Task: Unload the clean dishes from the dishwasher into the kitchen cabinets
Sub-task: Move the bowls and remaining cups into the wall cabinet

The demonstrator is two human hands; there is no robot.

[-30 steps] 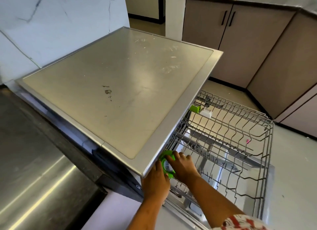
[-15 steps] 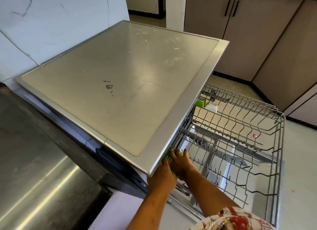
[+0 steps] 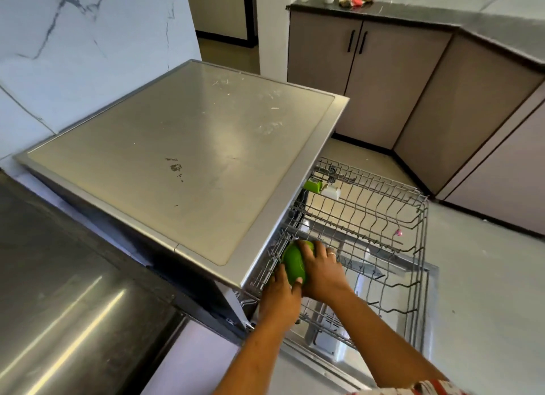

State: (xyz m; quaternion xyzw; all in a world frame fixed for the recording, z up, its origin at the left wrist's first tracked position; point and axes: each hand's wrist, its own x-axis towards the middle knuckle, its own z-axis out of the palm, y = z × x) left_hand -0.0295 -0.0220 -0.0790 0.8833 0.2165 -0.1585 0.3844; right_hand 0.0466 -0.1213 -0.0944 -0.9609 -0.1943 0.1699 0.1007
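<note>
The dishwasher's wire rack (image 3: 413,217) is pulled out over the open door, under the steel top (image 3: 191,147). A green plastic dish (image 3: 293,262) sits at the rack's near-left corner, just clear of the top's edge. My right hand (image 3: 323,272) curls over its right side, a ring on one finger. My left hand (image 3: 280,294) holds its lower left side, thumb against the green plastic. The rest of the rack shows only bare wire tines, a green clip (image 3: 312,186) and a white clip (image 3: 330,192) at its far side.
Beige base cabinets (image 3: 368,76) with black handles stand beyond the rack, under a dark counter (image 3: 383,10) holding a red cloth. A steel surface (image 3: 59,321) lies at the left. Grey floor (image 3: 486,276) spreads to the right.
The green dish, earlier half hidden under the dishwasher top, has come out into view between both hands. The camera has tilted up, showing the far counter.
</note>
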